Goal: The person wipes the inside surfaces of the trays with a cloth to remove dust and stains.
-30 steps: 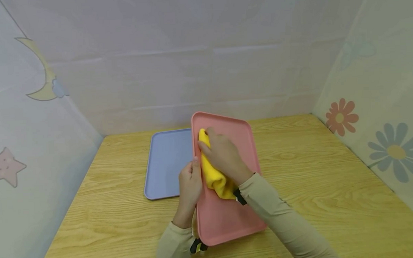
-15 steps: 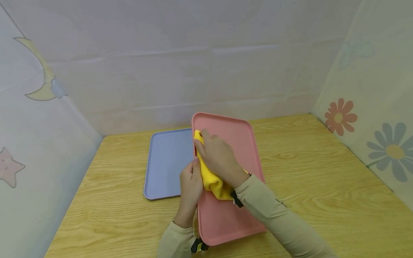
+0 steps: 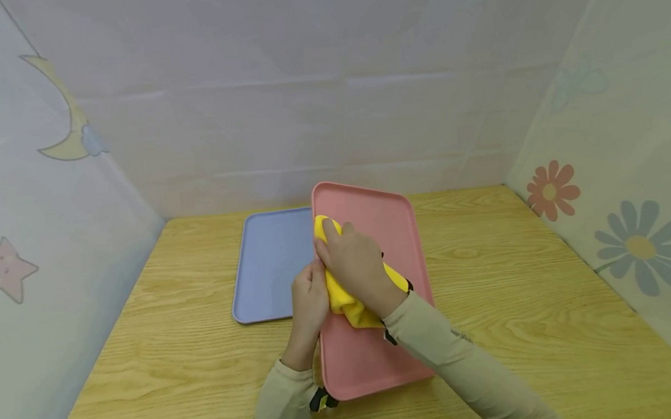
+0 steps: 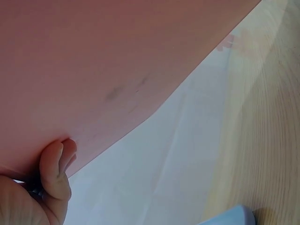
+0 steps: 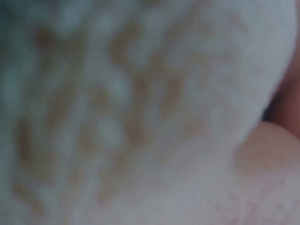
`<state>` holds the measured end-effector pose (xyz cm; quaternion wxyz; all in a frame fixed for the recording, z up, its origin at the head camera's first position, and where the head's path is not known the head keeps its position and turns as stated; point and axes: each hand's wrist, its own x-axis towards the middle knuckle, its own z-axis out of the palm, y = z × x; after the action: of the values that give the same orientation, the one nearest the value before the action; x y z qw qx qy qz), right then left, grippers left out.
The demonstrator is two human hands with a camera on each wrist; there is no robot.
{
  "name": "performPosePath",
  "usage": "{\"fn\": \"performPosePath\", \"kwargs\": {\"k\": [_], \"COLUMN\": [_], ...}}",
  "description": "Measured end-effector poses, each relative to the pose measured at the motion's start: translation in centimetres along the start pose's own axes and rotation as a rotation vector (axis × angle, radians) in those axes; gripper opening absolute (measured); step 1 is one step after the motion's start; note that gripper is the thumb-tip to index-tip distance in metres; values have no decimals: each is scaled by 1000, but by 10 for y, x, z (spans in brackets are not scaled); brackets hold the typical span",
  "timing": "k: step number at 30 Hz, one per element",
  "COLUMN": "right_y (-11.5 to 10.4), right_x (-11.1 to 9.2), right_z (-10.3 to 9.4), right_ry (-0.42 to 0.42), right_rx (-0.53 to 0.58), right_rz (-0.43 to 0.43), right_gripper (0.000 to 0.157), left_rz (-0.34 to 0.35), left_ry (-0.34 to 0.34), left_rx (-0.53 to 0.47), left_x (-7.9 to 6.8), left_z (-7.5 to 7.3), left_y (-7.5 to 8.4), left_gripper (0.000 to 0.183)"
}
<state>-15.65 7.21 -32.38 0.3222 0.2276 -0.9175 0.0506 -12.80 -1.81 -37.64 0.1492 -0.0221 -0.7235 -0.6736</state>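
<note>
Shift rimward: yellow fabric cloth (image 3: pixel 343 298) clamped in R hand (image 3: pixel 355 261), pink rect. plastic tray (image 3: pixel 368 359) in L hand (image 3: pixel 309 295); edge wipe, prob.

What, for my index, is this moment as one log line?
left hand: grips pink tray by edge; right hand: holds yellow cloth against pink tray; blue tray: on table

Left hand (image 3: pixel 309 297) at the 9 o'clock edge of the near tray (image 3: pixel 368 359); cloth (image 3: pixel 344 300) on that tray's face toward 9, right hand (image 3: pixel 352 258) over it. The far tray (image 3: pixel 271 267) lies on the table (image 3: pixel 510 290), its 3 o'clock side behind the near tray. Beyond the table, back wall (image 3: pixel 338 123) at 12, left wall (image 3: pixel 87 249) at 9, right wall (image 3: pixel 633 143) at 3.
</note>
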Motion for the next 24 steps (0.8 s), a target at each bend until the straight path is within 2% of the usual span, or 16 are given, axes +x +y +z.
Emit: {"fn": "performPosePath", "kwargs": {"k": [4, 11, 17, 24], "right_y": [1, 6, 15, 27], "right_x": [-3, -6, -8, -8], "right_z": [1, 1, 2, 8], "right_ry": [21, -37, -57, -83], "right_rx": [-2, -14, 14, 44], "right_rz": [-33, -46, -36, -1], "right_gripper": [25, 23, 23, 23], "left_rz": [-16, -26, -47, -36], "left_ry": [4, 30, 35, 50], "left_rx": [-13, -13, -14, -21], "left_x": [0, 0, 1, 2], "left_z": [-1, -2, -5, -9], "left_y": [2, 5, 6, 8], "left_gripper": [46, 46, 46, 46]}}
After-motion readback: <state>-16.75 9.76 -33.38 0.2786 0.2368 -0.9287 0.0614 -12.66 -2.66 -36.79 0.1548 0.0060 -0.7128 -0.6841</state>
